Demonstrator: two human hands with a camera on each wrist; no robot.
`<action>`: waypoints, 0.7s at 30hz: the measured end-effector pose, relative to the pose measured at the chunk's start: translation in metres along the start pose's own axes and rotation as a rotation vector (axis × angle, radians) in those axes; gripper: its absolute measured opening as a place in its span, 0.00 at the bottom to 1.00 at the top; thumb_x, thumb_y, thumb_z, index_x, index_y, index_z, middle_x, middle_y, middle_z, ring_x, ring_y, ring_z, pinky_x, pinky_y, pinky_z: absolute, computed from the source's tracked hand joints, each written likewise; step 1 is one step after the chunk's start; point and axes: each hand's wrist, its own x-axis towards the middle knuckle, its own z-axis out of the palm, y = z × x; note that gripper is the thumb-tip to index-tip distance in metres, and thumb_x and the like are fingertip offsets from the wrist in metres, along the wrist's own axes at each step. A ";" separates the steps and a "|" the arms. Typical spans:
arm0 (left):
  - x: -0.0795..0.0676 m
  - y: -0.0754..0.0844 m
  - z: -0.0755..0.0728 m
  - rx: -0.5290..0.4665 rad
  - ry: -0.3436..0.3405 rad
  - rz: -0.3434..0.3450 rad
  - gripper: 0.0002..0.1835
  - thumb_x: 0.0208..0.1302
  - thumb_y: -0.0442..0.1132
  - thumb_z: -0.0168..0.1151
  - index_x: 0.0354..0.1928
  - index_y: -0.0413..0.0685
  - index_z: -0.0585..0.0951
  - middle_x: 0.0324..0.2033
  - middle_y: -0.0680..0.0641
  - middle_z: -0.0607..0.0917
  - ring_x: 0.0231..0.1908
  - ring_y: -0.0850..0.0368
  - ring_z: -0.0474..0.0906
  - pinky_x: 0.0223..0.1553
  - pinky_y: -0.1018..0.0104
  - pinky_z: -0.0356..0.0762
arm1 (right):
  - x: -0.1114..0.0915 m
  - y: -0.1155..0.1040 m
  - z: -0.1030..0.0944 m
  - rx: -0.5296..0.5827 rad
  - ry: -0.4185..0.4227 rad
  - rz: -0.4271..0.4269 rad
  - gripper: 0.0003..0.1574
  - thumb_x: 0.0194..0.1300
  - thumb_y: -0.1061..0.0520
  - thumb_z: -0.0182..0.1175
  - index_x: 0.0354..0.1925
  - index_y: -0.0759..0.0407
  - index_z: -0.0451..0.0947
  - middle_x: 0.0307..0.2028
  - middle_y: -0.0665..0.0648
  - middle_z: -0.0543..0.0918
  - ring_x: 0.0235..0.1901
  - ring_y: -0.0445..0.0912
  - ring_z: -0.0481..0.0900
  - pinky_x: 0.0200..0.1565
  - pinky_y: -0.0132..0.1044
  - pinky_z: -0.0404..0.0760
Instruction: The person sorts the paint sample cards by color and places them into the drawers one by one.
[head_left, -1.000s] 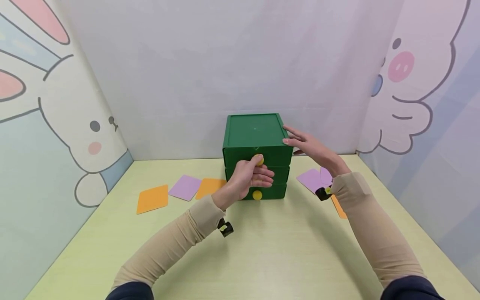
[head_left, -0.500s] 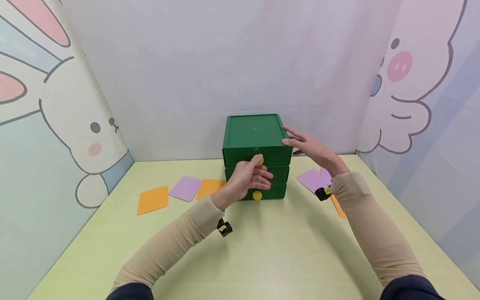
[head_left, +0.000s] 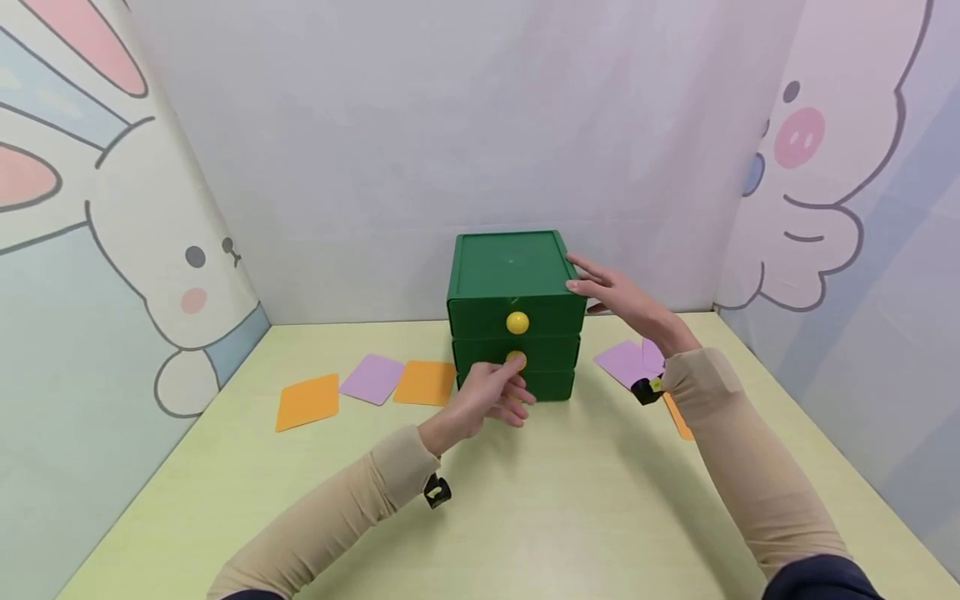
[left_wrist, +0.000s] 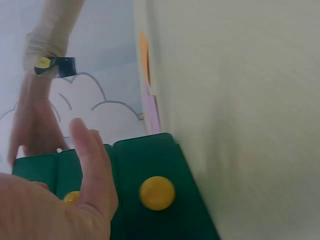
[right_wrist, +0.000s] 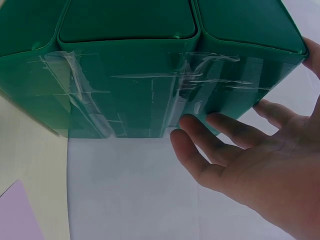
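Note:
A green three-drawer cabinet (head_left: 513, 267) stands at the back of the table, all its drawers pushed in. My left hand (head_left: 472, 402) is in front of it, thumb on the yellow knob (head_left: 516, 360) of the middle drawer. The other left fingers are extended and apart from the drawer front. Above shows the top drawer's yellow knob (head_left: 517, 322); the bottom knob (left_wrist: 157, 193), hidden in the head view, shows in the left wrist view. My right hand (head_left: 626, 302) rests against the cabinet's upper right edge, its fingers spread along the taped side.
Left of the cabinet lie an orange card (head_left: 308, 402), a purple card (head_left: 372, 379) and another orange card (head_left: 424, 383). To the right lie purple cards (head_left: 628, 362) and an orange card (head_left: 678, 418), partly behind the right forearm. Printed cloth walls surround the table (head_left: 555, 517).
My left hand has moved down from the top drawer's knob to the middle one, uncovering the top knob and covering the bottom one. The right hand stays against the cabinet.

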 end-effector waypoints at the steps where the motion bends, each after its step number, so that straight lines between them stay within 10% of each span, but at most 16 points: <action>1: 0.001 -0.003 0.000 -0.003 0.001 -0.016 0.34 0.70 0.59 0.50 0.48 0.27 0.74 0.39 0.33 0.87 0.22 0.56 0.84 0.30 0.60 0.85 | 0.000 0.000 0.000 -0.004 -0.002 -0.003 0.43 0.71 0.37 0.50 0.76 0.34 0.43 0.77 0.49 0.44 0.73 0.56 0.54 0.66 0.58 0.65; 21: 0.016 -0.009 0.013 -0.119 0.153 0.043 0.25 0.72 0.51 0.51 0.41 0.30 0.76 0.36 0.33 0.88 0.18 0.58 0.83 0.27 0.62 0.85 | 0.002 0.001 -0.001 0.008 -0.012 0.002 0.43 0.71 0.37 0.50 0.76 0.33 0.43 0.77 0.51 0.44 0.71 0.58 0.58 0.66 0.59 0.65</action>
